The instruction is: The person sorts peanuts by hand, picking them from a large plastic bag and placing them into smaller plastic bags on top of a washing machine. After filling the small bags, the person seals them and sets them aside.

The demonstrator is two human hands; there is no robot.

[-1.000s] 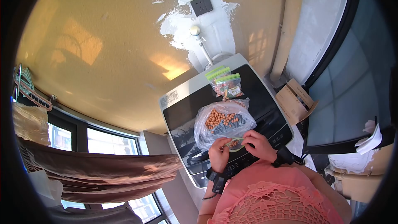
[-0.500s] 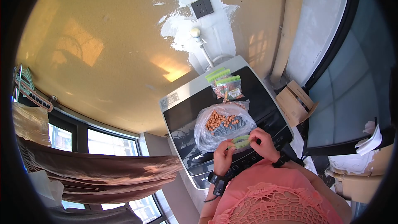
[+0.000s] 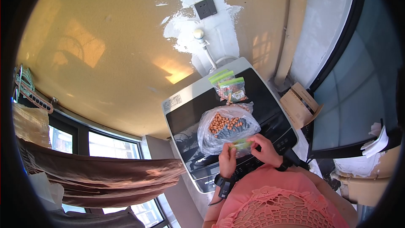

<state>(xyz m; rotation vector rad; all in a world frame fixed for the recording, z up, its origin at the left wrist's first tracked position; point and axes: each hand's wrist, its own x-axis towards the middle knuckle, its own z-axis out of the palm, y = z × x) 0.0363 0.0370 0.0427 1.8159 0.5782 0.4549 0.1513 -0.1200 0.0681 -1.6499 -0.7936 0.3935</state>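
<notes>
One washing machine sits at lower centre of the frame, its lid bearing a big clear bag of peanuts, below which our left hand and right hand each pinch an end of a small green-topped zip bag.

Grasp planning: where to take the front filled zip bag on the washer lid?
Probably the green zip strip, pinched from above at its far end: the filled zip bag lies flat on the washer lid, strip flat, belly bulging with contents.
</notes>
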